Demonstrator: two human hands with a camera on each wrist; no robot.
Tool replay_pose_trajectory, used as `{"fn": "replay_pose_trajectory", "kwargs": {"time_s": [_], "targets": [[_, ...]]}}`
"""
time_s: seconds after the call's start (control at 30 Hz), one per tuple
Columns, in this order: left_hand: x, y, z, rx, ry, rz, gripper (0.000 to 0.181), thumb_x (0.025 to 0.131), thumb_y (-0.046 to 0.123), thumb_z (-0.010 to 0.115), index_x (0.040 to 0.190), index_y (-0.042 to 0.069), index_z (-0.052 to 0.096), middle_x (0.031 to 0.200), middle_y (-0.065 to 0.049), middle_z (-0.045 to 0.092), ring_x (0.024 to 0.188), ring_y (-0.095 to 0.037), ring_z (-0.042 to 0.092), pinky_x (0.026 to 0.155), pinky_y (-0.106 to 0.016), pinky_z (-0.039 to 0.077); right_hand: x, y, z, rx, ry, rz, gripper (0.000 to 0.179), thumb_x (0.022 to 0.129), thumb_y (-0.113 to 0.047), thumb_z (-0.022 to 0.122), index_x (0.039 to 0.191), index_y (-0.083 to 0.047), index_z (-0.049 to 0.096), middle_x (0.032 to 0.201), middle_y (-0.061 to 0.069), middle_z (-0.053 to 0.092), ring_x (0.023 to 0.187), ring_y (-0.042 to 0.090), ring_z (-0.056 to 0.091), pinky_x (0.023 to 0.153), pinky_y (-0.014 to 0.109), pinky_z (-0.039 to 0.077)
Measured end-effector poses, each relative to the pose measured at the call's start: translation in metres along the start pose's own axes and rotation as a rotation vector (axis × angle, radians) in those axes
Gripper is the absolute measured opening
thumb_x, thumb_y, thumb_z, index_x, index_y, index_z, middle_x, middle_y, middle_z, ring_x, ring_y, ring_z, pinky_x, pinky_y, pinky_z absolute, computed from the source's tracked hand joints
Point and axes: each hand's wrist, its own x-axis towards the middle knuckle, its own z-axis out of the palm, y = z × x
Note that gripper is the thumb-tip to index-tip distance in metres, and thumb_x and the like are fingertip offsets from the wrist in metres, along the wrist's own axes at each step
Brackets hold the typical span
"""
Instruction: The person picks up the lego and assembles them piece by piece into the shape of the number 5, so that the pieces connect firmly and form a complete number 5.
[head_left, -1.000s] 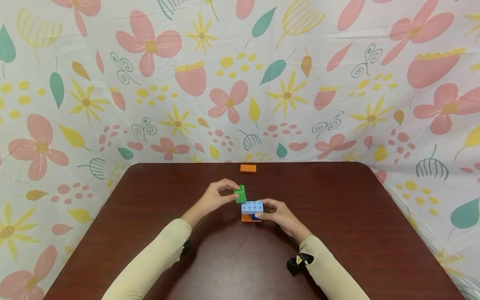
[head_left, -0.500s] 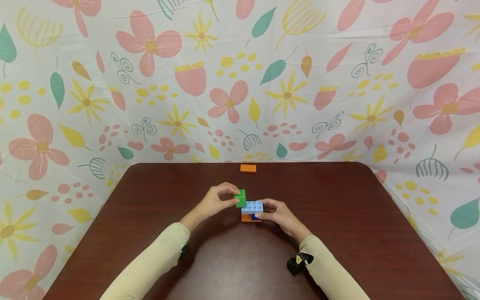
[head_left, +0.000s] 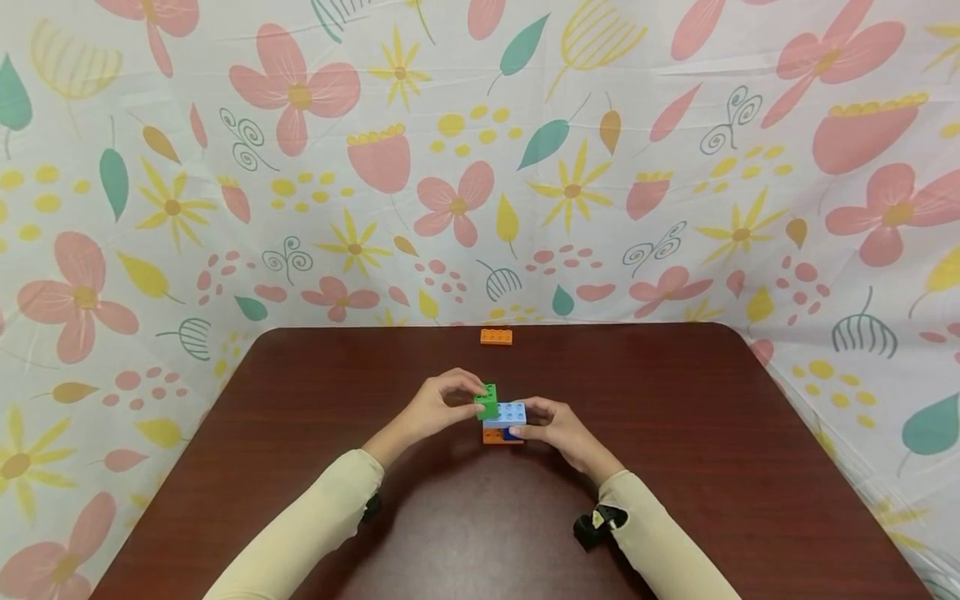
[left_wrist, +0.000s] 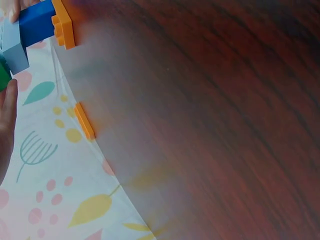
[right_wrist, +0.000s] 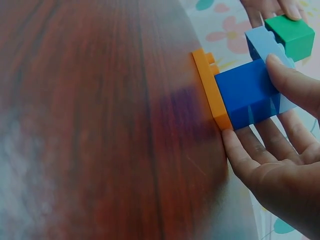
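Note:
Near the middle of the table stands a small stack of toy building bricks. At its bottom is a flat orange brick (right_wrist: 212, 90), above it a dark blue brick (right_wrist: 248, 91), and on top a light blue brick (head_left: 510, 412). My right hand (head_left: 558, 431) grips the stack from the right, thumb on the near side by the blue bricks. My left hand (head_left: 435, 408) pinches a green brick (head_left: 487, 402) between thumb and fingers. The green brick sits at the light blue brick's left end, touching its studs; whether it is pressed down, I cannot tell.
Another flat orange brick (head_left: 497, 337) lies at the far edge of the dark wooden table (head_left: 637, 367). Behind the table hangs a white cloth (head_left: 480, 167) printed with flowers and leaves.
My left hand has moved the green brick down and slightly right, onto the light blue brick's left end. The right hand and the stack have stayed in place.

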Motion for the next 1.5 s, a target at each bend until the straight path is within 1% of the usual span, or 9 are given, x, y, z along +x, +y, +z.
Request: {"fn": "replay_pose_trajectory", "kwargs": {"time_s": [0.1, 0.37, 0.57, 0.67, 0.9, 1.17, 1.3, 1.4, 1.5], "targets": [[-0.001, 0.0, 0.001, -0.009, -0.003, -0.012, 0.018, 0.085, -0.005, 0.069, 0.102, -0.007, 0.068, 0.111, -0.021, 0.059, 0.104, -0.032, 0.059, 0.09, -0.055, 0.048, 0.0, 0.0, 0.0, -0.002, 0.003, 0.002, 0.048, 0.082, -0.019, 0.078, 0.124, -0.003, 0.061, 0.116, 0.01, 0.064, 0.105, 0.023, 0.061, 0.085, 0.036, 0.052], [-0.002, 0.001, 0.002, 0.015, -0.013, -0.034, 0.019, 0.085, -0.004, 0.069, 0.104, -0.006, 0.068, 0.112, -0.018, 0.059, 0.102, -0.028, 0.062, 0.087, -0.04, 0.052, 0.0, 0.001, 0.0, 0.001, 0.004, 0.015, 0.048, 0.082, -0.018, 0.078, 0.124, -0.004, 0.061, 0.116, 0.01, 0.064, 0.105, 0.023, 0.061, 0.086, 0.036, 0.052], [-0.001, 0.001, 0.002, 0.01, -0.034, -0.032, 0.019, 0.086, -0.003, 0.069, 0.104, -0.006, 0.068, 0.114, -0.02, 0.057, 0.103, -0.03, 0.062, 0.087, -0.042, 0.052, 0.0, 0.0, 0.001, -0.005, 0.004, 0.006, 0.049, 0.082, -0.019, 0.078, 0.124, -0.003, 0.06, 0.116, 0.01, 0.064, 0.105, 0.023, 0.061, 0.087, 0.037, 0.052], [0.0, 0.0, 0.002, -0.002, -0.04, -0.033, 0.019, 0.086, -0.004, 0.069, 0.104, -0.005, 0.067, 0.114, -0.02, 0.057, 0.103, -0.03, 0.061, 0.088, -0.046, 0.051, 0.0, 0.0, 0.001, -0.002, 0.004, 0.006, 0.048, 0.082, -0.019, 0.078, 0.124, -0.003, 0.061, 0.116, 0.01, 0.064, 0.105, 0.023, 0.061, 0.086, 0.036, 0.052], [0.004, -0.031, 0.003, 0.0, -0.042, -0.021, 0.018, 0.086, 0.005, 0.072, 0.103, 0.006, 0.07, 0.114, -0.008, 0.057, 0.103, -0.022, 0.062, 0.088, -0.037, 0.052, 0.002, 0.0, 0.0, -0.002, 0.011, 0.009, 0.047, 0.082, -0.019, 0.078, 0.123, -0.003, 0.061, 0.115, 0.009, 0.064, 0.104, 0.022, 0.061, 0.085, 0.036, 0.052], [0.004, -0.031, 0.004, 0.016, -0.055, -0.012, 0.017, 0.086, 0.006, 0.072, 0.103, 0.006, 0.069, 0.114, -0.01, 0.057, 0.106, -0.024, 0.06, 0.088, -0.039, 0.052, 0.0, 0.0, 0.001, 0.001, 0.007, 0.016, 0.048, 0.082, -0.02, 0.078, 0.124, -0.003, 0.061, 0.116, 0.009, 0.064, 0.105, 0.023, 0.061, 0.086, 0.036, 0.052], [0.005, -0.03, 0.004, 0.027, -0.056, -0.017, 0.019, 0.084, 0.0, 0.072, 0.102, 0.002, 0.068, 0.113, -0.013, 0.056, 0.104, -0.028, 0.06, 0.087, -0.042, 0.052, 0.0, 0.001, 0.001, -0.001, 0.004, 0.018, 0.048, 0.082, -0.02, 0.078, 0.124, -0.004, 0.061, 0.116, 0.009, 0.064, 0.105, 0.022, 0.061, 0.085, 0.036, 0.052], [0.006, -0.026, 0.004, 0.035, -0.058, -0.018, 0.019, 0.084, -0.006, 0.07, 0.102, -0.002, 0.067, 0.113, -0.017, 0.055, 0.103, -0.032, 0.06, 0.087, -0.049, 0.051, 0.001, 0.001, 0.001, -0.006, 0.003, 0.007, 0.048, 0.082, -0.02, 0.078, 0.123, -0.003, 0.061, 0.115, 0.009, 0.064, 0.104, 0.022, 0.061, 0.085, 0.036, 0.052], [0.007, -0.017, 0.004, 0.048, -0.068, -0.016, 0.018, 0.084, -0.007, 0.069, 0.102, -0.005, 0.066, 0.112, -0.02, 0.055, 0.103, -0.033, 0.06, 0.087, -0.054, 0.05, 0.002, 0.002, 0.0, -0.01, 0.005, 0.005, 0.048, 0.082, -0.021, 0.078, 0.122, -0.003, 0.061, 0.114, 0.009, 0.064, 0.103, 0.022, 0.061, 0.084, 0.037, 0.052]]}}
